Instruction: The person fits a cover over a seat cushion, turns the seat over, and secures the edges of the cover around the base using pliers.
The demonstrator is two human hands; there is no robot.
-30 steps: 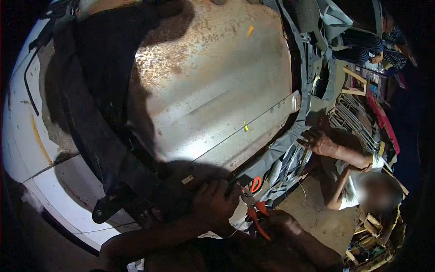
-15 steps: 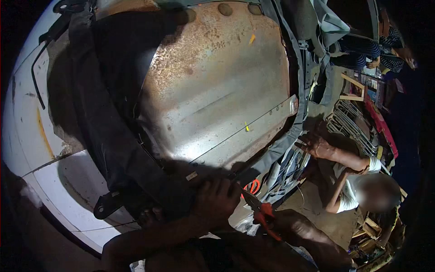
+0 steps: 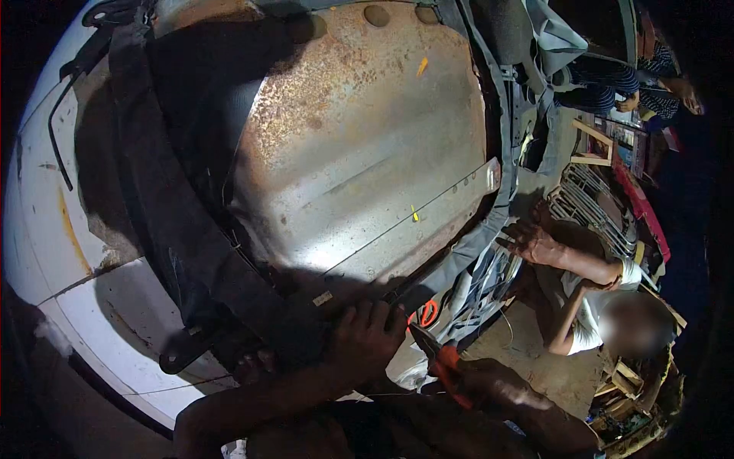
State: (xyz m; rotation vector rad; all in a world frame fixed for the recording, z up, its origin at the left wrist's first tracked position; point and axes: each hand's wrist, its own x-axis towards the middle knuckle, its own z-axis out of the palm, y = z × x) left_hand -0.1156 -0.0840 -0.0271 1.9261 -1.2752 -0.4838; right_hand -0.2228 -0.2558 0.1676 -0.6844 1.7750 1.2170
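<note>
A large metal panel (image 3: 382,168), rusty at its far end, lies in front of me inside a border of dark fabric (image 3: 195,199). My left hand (image 3: 367,333) is closed over the fabric's near edge, its fingers curled; the exact pinch is in shadow. In my right hand (image 3: 489,386) are red-handled pliers (image 3: 436,353). Their jaws point up and left, close beside my left fingertips; whether they bite on anything I cannot tell. Red-orange loops (image 3: 425,313), like scissor handles, show just beyond the pliers.
A person in a white top (image 3: 587,329) sits at the right, one hand near the fabric's edge. Behind them are a rack of metal tubes (image 3: 592,214) and a wooden frame (image 3: 592,144). White floor tiles (image 3: 141,306) lie at left. Another person's striped clothing (image 3: 600,88) shows at upper right.
My right hand and the pliers have shifted and turned slightly, with the jaws still beside my left hand. My left hand stays almost in place on the fabric edge.
</note>
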